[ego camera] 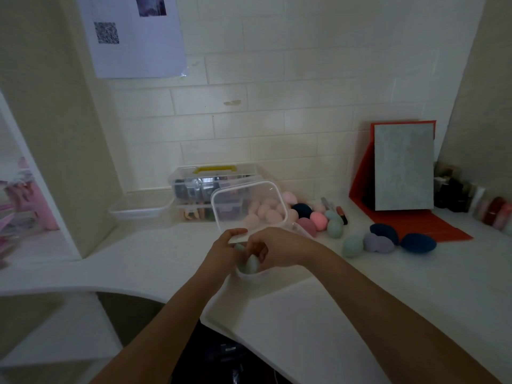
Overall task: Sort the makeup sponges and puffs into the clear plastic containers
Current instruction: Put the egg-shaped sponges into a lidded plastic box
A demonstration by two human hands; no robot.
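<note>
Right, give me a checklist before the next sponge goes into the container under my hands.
1. Hold on the clear lid: ok, the left hand pinches its near edge, tilted up.
2. Grip of the right hand: cannot tell, its fingers hide their hold on the mint sponges.
3. Room in the small container: cannot tell, hands cover it.
4. Path to the loose mint sponge on the counter: ok, nothing on it.
5. Separation of the pink sponges: ok, behind the lid.
</note>
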